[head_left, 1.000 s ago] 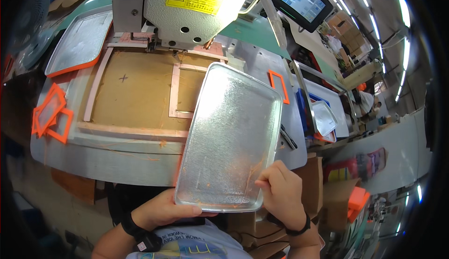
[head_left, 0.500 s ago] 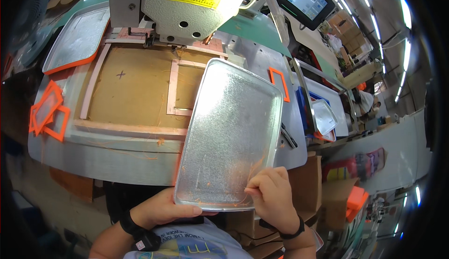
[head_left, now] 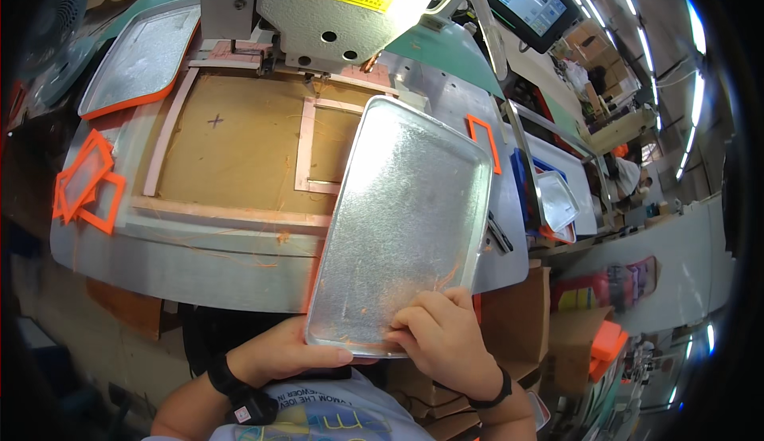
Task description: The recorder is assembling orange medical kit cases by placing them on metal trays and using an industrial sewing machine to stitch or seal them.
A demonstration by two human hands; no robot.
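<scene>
A shallow silver metal tray point(head_left: 414, 202) tilts over the front edge of a sewing machine's table. My left hand point(head_left: 298, 349) grips its near left corner, thumb on top of the rim and the other fingers underneath. Over the near right part of the tray, my right hand point(head_left: 438, 333) is closed, its bent fingertips down at the tray's surface. Loose orange threads point(head_left: 450, 275) lie beside those fingers, and more scraps lie along the near rim. What the right fingertips pinch, if anything, is hidden.
The machine head point(head_left: 334, 23) stands over a brown template point(head_left: 247, 146) edged with pale strips. Orange frames point(head_left: 91, 178) and a second silver tray point(head_left: 143, 55) lie at left. Right of my tray are another orange frame point(head_left: 484, 145), a black tool point(head_left: 500, 232) and cardboard boxes point(head_left: 513, 306).
My right hand has moved left and slightly down across the tray's near end, with its fingers bent. The left hand keeps its grip on the corner. The whole view has shifted slightly.
</scene>
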